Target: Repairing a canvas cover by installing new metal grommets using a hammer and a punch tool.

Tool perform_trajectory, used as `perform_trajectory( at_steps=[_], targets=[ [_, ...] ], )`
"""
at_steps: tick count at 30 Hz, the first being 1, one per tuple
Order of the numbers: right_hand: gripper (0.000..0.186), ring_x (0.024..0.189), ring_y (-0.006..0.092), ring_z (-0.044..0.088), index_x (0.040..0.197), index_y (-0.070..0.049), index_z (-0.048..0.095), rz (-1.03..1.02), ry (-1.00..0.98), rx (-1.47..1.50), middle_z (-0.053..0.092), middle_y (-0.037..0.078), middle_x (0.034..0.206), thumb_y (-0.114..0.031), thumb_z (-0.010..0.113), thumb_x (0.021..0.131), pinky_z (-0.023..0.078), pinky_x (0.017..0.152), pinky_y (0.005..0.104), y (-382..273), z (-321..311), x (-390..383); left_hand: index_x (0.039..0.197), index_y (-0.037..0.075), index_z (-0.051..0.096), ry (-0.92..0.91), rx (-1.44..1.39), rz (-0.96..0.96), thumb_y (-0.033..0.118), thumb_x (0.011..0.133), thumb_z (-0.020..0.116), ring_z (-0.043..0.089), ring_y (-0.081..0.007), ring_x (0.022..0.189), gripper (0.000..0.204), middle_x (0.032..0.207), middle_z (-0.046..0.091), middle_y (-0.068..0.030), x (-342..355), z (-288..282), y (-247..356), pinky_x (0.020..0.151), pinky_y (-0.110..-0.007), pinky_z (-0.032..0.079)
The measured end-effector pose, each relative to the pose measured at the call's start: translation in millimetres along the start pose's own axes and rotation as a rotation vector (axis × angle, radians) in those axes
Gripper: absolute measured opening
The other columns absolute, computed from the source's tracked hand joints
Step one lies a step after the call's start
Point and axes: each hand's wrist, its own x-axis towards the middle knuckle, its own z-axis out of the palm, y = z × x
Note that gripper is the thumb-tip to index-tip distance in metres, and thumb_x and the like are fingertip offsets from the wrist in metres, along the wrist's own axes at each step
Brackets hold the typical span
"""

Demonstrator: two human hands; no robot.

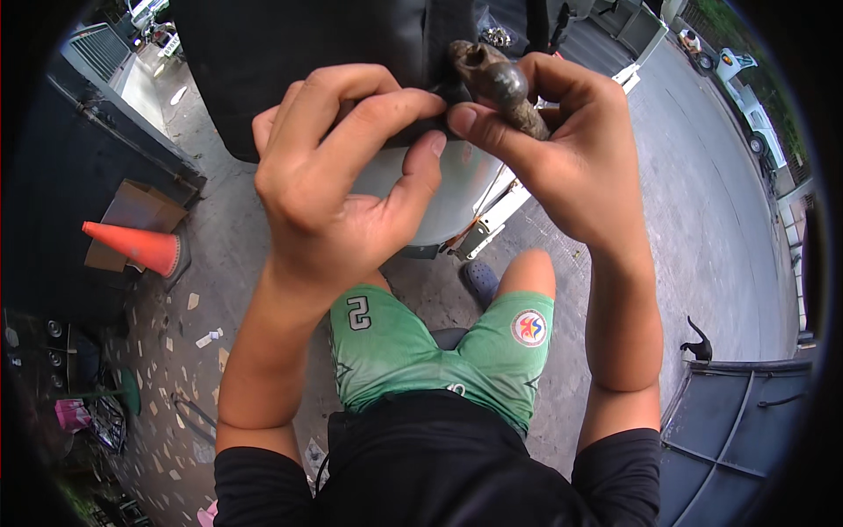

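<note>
My right hand (580,167) grips a grimy, rust-brown metal piece (514,97) with a rounded knob and a hollow end, held at the top centre against black material. My left hand (342,176) is bent beside it, index fingertip touching the black padded material (316,35), thumb a little apart from that finger; its other fingertips are partly hidden. Behind both hands are a pale curved metal surface (421,202) and a small clear bag of metal bits (494,35). Below are my green shorts (395,369).
An orange cone (140,246) and cardboard (149,204) stand left, near dark clutter (70,378). A black cat (698,347) is by a blue-grey metal panel (738,439) at lower right. Up the pavement (702,193), a person (689,42) is beside a white vehicle (746,114).
</note>
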Motion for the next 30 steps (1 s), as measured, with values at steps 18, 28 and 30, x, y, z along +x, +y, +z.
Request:
perform_trajectory(
  at_steps=[18, 28, 30],
  targets=[
    [0.024, 0.068, 0.0276, 0.065, 0.115, 0.012, 0.064, -0.458, 0.232, -0.257, 0.068, 0.019, 0.09, -0.003, 0.063, 0.095, 0.054, 0.061, 0.0344, 28, 29, -67, 0.093, 0.005, 0.078, 0.119, -0.023, 0.014, -0.003, 0.067, 0.083, 0.067, -0.0164, 0.078, 0.027, 0.091, 0.07, -0.0057, -3, 17, -4, 0.071, -0.027, 0.05],
    [0.03, 0.066, 0.0301, 0.069, 0.117, 0.013, 0.063, -0.391, 0.242, -0.335, 0.07, 0.02, 0.09, -0.001, 0.066, 0.091, 0.055, 0.057, 0.0355, 20, 34, -65, 0.093, 0.006, 0.079, 0.087, 0.034, 0.025, -0.001, 0.068, 0.084, 0.067, -0.0164, 0.08, 0.027, 0.092, 0.071, -0.005, -5, 14, -3, 0.073, -0.027, 0.046],
    [0.028, 0.065, 0.0309, 0.068, 0.117, 0.011, 0.063, -0.357, 0.324, -0.159, 0.068, 0.018, 0.09, -0.001, 0.065, 0.092, 0.054, 0.056, 0.0365, 13, 36, -74, 0.094, 0.006, 0.079, 0.093, 0.027, 0.036, -0.001, 0.068, 0.084, 0.067, -0.0167, 0.08, 0.027, 0.092, 0.071, -0.005, -5, 13, -4, 0.073, -0.028, 0.047]
  ],
)
